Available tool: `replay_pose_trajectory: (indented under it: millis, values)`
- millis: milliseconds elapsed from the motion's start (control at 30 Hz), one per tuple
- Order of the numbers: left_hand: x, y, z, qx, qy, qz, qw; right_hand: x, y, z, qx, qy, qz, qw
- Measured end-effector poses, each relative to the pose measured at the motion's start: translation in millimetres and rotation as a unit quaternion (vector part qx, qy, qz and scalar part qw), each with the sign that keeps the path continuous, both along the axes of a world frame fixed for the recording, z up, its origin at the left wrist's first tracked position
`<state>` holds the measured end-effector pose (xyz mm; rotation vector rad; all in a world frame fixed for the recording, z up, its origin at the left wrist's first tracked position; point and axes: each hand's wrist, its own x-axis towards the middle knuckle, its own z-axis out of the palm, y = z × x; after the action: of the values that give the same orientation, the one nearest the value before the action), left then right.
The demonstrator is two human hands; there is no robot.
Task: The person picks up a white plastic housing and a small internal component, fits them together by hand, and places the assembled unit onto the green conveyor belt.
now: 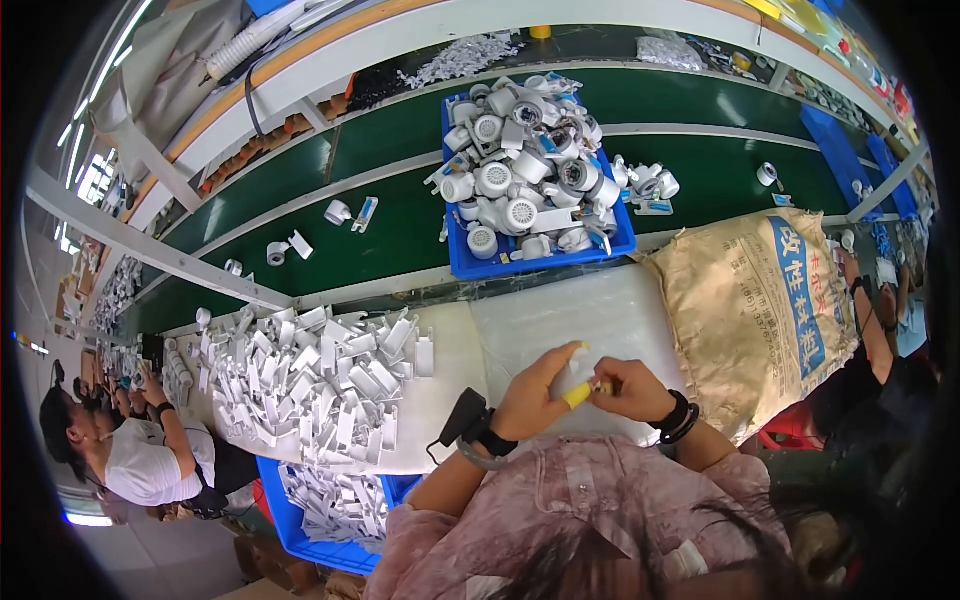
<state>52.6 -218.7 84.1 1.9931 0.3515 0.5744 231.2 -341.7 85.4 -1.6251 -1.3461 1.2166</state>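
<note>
In front of my chest, my left hand point(530, 398) pinches a small white plastic part point(573, 370) between thumb and index finger. Yellow wraps point(577, 394) cover those fingertips. Close beside it, my right hand point(637, 392) has its fingers curled together near the part; what they grip, if anything, is too small to tell. Both hands are above a pale work surface with a clear plastic sheet point(560, 312). A heap of flat white plastic pieces point(330, 365) lies to the left.
Beyond my hands, a blue crate point(480, 268) overflows with round white fan-like units point(522, 213) on a green conveyor belt point(400, 240). A brown paper sack point(740, 310) stands at right. Below left sits another blue crate point(300, 535) of white pieces. People work on both sides.
</note>
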Motion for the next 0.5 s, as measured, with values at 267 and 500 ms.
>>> replay_pose_trajectory:
  millis: [267,500]
  values:
    - [7.8,-3.1,-8.5,-0.397,-0.027,0.028,0.917,-21.1,11.9,-3.2,0.256,-0.093,-0.245,0.93]
    - [7.2,-8.3,-1.4,-0.425,-0.028,0.026,0.904,-22.3,12.3,-3.2,0.314,-0.168,-0.181,0.917]
